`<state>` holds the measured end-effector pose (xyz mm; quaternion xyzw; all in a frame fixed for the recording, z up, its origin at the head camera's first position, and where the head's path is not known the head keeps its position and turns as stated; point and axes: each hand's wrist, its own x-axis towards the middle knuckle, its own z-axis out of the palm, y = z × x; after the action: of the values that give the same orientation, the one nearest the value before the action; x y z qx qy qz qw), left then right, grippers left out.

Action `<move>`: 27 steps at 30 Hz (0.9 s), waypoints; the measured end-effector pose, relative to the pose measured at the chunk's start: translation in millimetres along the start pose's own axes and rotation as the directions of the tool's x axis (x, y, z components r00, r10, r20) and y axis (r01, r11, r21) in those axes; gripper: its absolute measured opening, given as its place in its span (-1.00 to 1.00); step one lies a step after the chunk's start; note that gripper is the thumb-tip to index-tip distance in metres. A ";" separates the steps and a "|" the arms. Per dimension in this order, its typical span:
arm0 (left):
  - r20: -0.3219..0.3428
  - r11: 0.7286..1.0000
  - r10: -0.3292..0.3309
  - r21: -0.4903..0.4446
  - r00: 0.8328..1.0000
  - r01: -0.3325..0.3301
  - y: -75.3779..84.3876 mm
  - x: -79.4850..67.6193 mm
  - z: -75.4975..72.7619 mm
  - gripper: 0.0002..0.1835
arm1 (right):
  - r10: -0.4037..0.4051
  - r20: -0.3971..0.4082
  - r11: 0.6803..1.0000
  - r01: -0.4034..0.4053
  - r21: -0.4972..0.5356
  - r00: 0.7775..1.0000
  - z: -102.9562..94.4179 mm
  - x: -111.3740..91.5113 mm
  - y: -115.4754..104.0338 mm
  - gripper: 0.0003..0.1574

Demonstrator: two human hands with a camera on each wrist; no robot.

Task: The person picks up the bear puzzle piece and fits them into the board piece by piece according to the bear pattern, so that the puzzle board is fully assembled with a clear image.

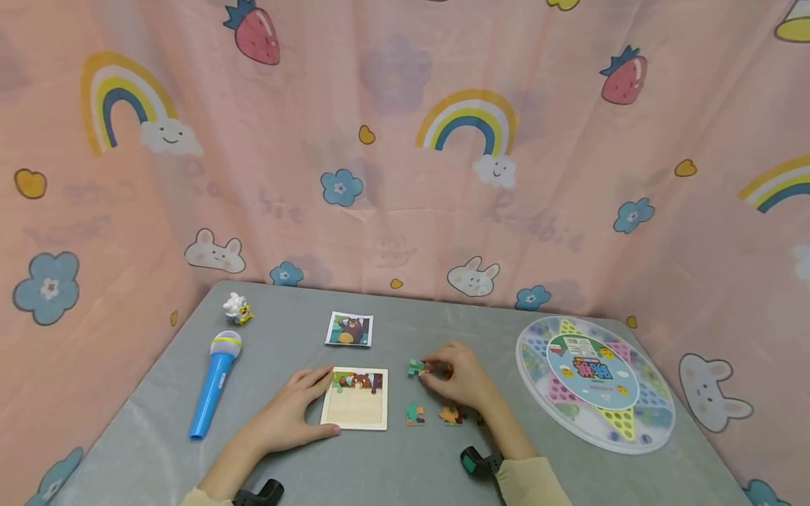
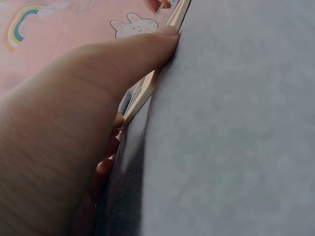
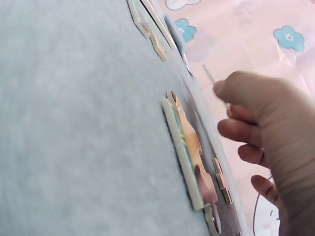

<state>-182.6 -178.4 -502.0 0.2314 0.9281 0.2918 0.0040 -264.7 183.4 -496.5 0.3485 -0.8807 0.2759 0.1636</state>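
My left hand (image 1: 294,407) grips a square wooden puzzle tray (image 1: 354,413) at its left side, the thumb at the front corner and the fingers at the back corner. A strip of bear picture fills the tray's back part; bare wood shows in front. My right hand (image 1: 465,376) pinches a thin puzzle piece (image 3: 209,73) between thumb and fingertips, seen edge-on in the right wrist view. In the head view a green piece (image 1: 415,367) shows at those fingertips. Nearer me lie a green-and-orange piece (image 1: 414,414) and an orange-brown piece (image 1: 451,414); another is partly hidden by the right wrist.
Behind the tray lies a bear picture card (image 1: 349,329). A blue toy microphone (image 1: 216,383) and a small white figurine (image 1: 238,308) are on the left. A large round board-game case (image 1: 595,439) takes up the right side. A pink printed curtain (image 1: 405,232) hangs behind the grey table.
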 end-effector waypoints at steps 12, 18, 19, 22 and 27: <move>0.003 1.000 -0.009 -0.013 1.000 0.009 -0.2 -0.2 -2.1 0.12 | 0.055 -0.114 0.990 -0.039 0.139 0.992 -14.6 -0.1 3.9 -0.80; -0.003 1.000 -0.029 0.007 1.000 0.029 -0.1 -2.2 -5.9 0.11 | 0.093 -0.118 0.990 -0.080 0.117 0.989 -22.9 -4.4 4.6 -0.81; -0.005 0.999 -0.033 0.011 0.999 0.033 -0.2 -2.3 -6.3 0.11 | 0.104 -0.118 0.990 -0.091 0.111 0.988 -24.5 -4.6 3.8 -0.81; -0.008 0.999 -0.040 0.033 0.999 0.041 -0.4 -2.3 -6.7 0.10 | 0.123 -0.117 0.988 -0.111 0.107 0.985 -29.1 -4.2 0.1 -0.80; 0.000 0.998 -0.051 0.045 0.999 0.051 -1.2 -1.6 -5.0 0.07 | 0.100 -0.108 0.992 -0.092 0.081 0.989 -33.7 -0.3 -12.5 -0.80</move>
<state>-182.5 -182.6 -498.7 0.2080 0.9399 0.2707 0.0065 -252.5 196.1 -465.3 0.2956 -0.8747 0.3359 0.1859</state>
